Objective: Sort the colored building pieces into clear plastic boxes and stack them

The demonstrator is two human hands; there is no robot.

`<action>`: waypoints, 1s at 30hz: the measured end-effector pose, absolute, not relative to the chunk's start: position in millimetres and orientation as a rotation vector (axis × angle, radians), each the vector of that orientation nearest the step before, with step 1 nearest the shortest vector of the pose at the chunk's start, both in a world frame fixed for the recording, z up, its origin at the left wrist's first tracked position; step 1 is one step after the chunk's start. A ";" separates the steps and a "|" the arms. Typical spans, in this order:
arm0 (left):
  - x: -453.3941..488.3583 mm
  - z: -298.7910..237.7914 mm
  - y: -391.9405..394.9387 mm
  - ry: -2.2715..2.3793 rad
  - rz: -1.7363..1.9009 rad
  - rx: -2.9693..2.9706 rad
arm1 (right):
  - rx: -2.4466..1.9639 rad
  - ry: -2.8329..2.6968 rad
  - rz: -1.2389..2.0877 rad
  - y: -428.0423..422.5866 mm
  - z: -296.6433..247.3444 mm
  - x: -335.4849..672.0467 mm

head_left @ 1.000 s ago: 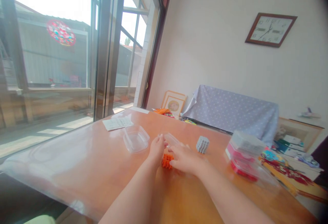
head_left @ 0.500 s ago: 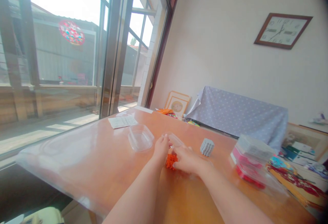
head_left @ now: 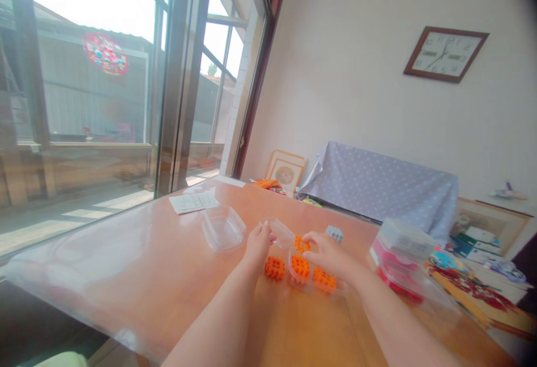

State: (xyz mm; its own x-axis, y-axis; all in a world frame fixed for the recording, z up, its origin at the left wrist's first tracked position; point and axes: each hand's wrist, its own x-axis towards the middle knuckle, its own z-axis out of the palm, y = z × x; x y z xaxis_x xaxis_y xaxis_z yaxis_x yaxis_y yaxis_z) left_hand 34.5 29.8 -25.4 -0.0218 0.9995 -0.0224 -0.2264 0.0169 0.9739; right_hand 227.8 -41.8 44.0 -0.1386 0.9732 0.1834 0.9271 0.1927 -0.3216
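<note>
My left hand [head_left: 257, 244] is curled on the rim of a small clear plastic container [head_left: 282, 233] on the orange table [head_left: 168, 277]. My right hand [head_left: 328, 252] pinches a small orange waffle-shaped block [head_left: 300, 243] just above the table. Three more orange blocks lie spread out between and below my hands: one [head_left: 274, 267] by my left wrist, one [head_left: 300, 267] in the middle, one [head_left: 324, 280] under my right wrist. A grey ridged block [head_left: 335, 233] stands just behind my right hand.
An empty clear tub [head_left: 223, 227] and a sheet of paper [head_left: 193, 202] lie to the left near the window. Stacked clear boxes with pink and red contents [head_left: 400, 255] sit on the right. A covered piece of furniture [head_left: 377, 182] and framed pictures stand behind the table.
The orange cluster under my hands has come apart into separate blocks spread on the table. My right hand has lifted away, holding one block.
</note>
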 end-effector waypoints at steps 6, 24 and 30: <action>34.5 -24.6 27.5 1.076 1.308 1.024 | -1.843 -2.122 0.211 -51.4 36.9 245.8; 34.4 -24.7 26.5 1.067 1.289 1.058 | -2.174 -2.176 -0.046 -85.8 34.8 269.3; 34.8 -26.7 29.2 1.090 1.267 1.083 | -2.135 -2.301 -0.060 -88.3 33.4 262.7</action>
